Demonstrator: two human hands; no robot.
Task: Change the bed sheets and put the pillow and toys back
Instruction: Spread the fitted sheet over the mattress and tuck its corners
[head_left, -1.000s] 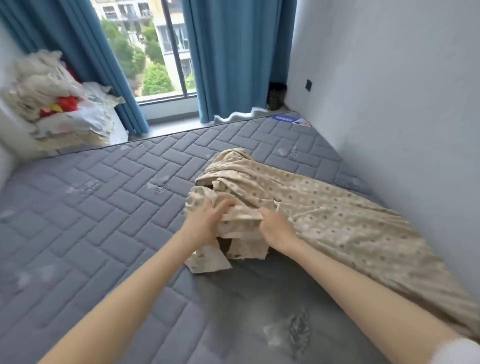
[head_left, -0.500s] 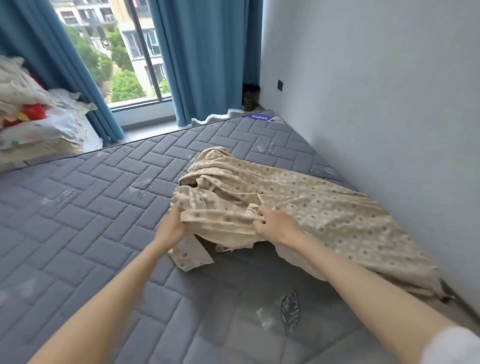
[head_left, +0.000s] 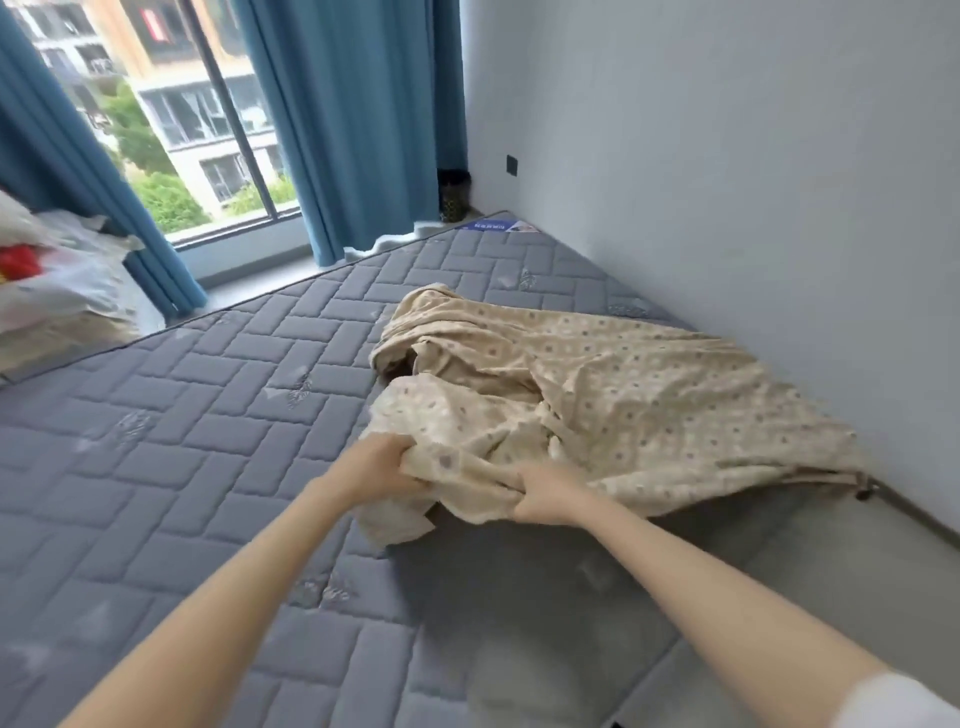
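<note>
Now our left hand and right hand clench the beige dotted fabric sheet; we should tug it flat.

Nothing legible in this bedroom: a blue and white label at the far corner of the grey quilted mattress, close to the wall, carries white print too small and blurred to make out

- Bright, soft daylight enters through the window at upper left.
- Wide-angle bending at the edges; the bundle at far left is blurred.
</note>
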